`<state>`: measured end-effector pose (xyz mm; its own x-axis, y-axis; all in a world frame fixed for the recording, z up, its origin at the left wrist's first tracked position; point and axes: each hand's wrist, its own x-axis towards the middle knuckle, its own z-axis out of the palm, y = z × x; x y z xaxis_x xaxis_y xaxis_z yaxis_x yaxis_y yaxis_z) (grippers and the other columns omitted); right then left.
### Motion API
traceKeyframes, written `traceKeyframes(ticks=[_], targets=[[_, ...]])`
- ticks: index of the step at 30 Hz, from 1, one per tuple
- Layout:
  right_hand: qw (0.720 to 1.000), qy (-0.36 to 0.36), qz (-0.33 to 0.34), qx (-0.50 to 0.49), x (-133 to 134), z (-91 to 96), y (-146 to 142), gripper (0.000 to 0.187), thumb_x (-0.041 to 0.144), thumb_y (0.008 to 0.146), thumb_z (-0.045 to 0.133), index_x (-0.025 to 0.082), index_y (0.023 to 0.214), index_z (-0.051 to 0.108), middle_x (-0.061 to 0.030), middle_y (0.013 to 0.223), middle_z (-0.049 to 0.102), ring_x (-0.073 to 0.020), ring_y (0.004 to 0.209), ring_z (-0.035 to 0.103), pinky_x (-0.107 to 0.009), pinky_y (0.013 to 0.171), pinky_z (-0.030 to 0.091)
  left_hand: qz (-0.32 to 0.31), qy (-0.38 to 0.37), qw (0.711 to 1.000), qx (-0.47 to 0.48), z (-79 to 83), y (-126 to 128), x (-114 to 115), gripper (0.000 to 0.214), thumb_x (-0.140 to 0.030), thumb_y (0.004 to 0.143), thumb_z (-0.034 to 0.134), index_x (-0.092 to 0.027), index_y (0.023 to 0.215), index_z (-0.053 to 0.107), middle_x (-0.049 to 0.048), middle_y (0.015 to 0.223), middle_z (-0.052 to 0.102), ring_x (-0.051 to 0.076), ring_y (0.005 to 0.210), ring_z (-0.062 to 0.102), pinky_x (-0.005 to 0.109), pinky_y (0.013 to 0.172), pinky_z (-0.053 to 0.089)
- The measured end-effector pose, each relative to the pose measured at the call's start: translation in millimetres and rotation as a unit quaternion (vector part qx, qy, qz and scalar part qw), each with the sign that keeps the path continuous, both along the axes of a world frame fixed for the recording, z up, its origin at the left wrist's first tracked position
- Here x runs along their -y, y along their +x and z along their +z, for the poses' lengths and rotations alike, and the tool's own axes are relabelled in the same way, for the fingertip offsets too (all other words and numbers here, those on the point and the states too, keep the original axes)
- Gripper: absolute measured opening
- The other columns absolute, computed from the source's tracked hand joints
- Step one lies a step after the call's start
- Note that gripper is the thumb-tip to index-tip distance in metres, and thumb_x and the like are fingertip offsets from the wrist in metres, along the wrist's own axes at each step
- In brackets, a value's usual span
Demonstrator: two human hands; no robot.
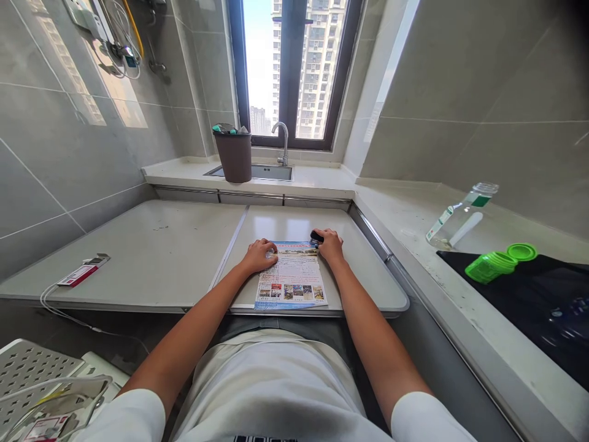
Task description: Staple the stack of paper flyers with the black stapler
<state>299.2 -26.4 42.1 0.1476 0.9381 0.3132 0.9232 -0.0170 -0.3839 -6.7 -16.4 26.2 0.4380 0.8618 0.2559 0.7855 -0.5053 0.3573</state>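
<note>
A printed leaflet (294,273), with coloured photos and blue bands at top and bottom, lies flat on the white folding table (184,258) before me. My left hand (260,255) holds its left edge near the top, fingers bent. At the upper right corner, my right hand (328,243) is closed around a small black stapler (316,236), which sits over the paper's edge. The fingers partly cover the stapler. I cannot tell whether the leaflet is one sheet or several.
A brown bin (233,156) stands by the sink (271,172) under the window. On the right counter are a clear bottle (460,215), a green container (491,267) and a black cooktop (543,313). A red-white box (85,270) with a white cable lies at left.
</note>
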Motion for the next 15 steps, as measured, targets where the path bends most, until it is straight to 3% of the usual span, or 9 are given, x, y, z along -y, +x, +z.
traceKeyframes(ticks=[7, 15], targets=[[1.000, -0.002, 0.001, 0.018, -3.4, -3.0, -0.9, 0.071, -0.001, 0.089, 0.055, 0.039, 0.143, 0.076, -0.0069, 0.136, 0.072, -0.0282, 0.132, 0.058, -0.046, 0.116, 0.041, 0.006, -0.003, 1.000, 0.000, 0.6, 0.8, 1.0, 0.033, -0.042, 0.093, 0.070, -0.028, 0.120, 0.081, 0.0113, 0.134, 0.069, 0.037, 0.131, 0.066, 0.057, 0.121, 0.048], [1.000, -0.008, 0.007, 0.029, -2.1, -3.4, -4.2, 0.073, -0.002, 0.087, 0.055, 0.038, 0.144, 0.076, -0.0092, 0.136, 0.071, -0.0303, 0.132, 0.055, -0.054, 0.122, 0.034, 0.006, -0.011, 1.000, 0.000, 2.4, 1.1, 2.6, 0.034, -0.042, 0.093, 0.069, -0.028, 0.121, 0.080, 0.0111, 0.133, 0.068, 0.037, 0.133, 0.065, 0.058, 0.122, 0.047]])
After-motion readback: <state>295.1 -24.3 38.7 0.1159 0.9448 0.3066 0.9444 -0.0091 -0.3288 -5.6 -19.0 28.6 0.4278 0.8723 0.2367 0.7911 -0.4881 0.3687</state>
